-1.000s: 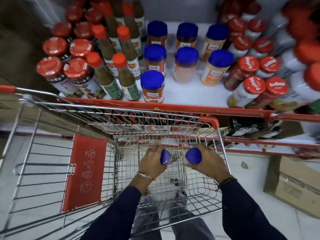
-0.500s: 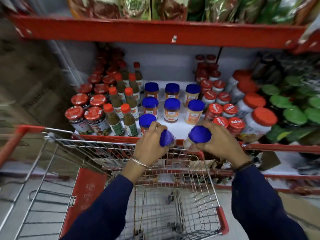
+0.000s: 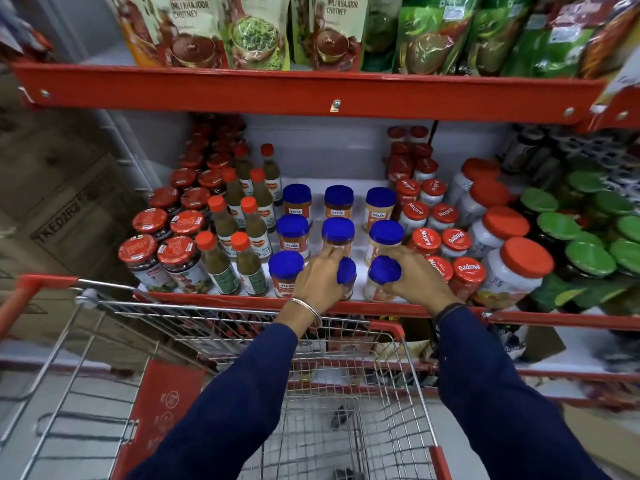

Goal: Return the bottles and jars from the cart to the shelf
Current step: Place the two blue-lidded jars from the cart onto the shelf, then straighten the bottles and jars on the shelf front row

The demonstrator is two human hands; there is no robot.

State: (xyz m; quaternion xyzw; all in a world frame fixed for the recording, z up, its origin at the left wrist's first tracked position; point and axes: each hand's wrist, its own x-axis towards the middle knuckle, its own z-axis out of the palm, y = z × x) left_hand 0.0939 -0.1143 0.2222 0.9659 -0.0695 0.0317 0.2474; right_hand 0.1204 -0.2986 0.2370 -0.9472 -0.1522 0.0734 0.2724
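Two jars brought up from the cart to the shelf.

Each is gripped in closed fingers, left hand on one jar, right hand on the other, at the shelf's front edge; only release remains.

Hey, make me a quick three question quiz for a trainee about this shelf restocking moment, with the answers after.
1. True or false: each hand grips a blue-lidded jar at the front of the shelf.
2. Which lid colour sits furthest right on that shelf: A) green, B) blue, C) yellow?
3. What stands directly left of the blue-lidded jars?

Key
1. True: the left hand holds the left jar, the right hand the right jar.
2. A, the green-lidded jars.
3. Orange-capped sauce bottles.
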